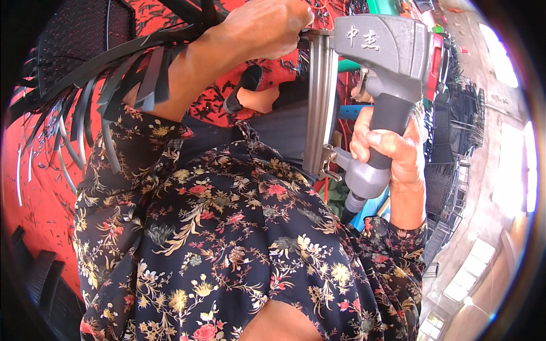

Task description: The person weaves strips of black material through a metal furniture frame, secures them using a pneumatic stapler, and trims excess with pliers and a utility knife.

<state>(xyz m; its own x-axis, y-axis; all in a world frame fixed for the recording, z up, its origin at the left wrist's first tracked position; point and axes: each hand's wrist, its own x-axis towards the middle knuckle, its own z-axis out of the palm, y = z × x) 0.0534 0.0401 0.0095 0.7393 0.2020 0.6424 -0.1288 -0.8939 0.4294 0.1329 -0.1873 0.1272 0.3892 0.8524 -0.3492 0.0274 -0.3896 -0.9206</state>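
Note:
My right hand (401, 149) is wrapped round the dark handle of a grey pneumatic staple gun (381, 48), held upright at the right of the head view. Its long silver magazine (320, 102) runs down the side facing my body. At the upper middle, my left hand (278, 25) is closed in a fist close to the top end of the magazine. What its fingers hold, if anything, is hidden. Many flat black strips (149, 85) hang over my left forearm and fan out to the left.
Red covering (48, 221) strewn with small dark scraps spreads below and to the left. A black mesh panel (82, 37) stands at upper left. Black woven frames (455, 133) are stacked at right. A shoe (250, 78) shows beyond my lap, and a blue item (372, 209) lies below the gun.

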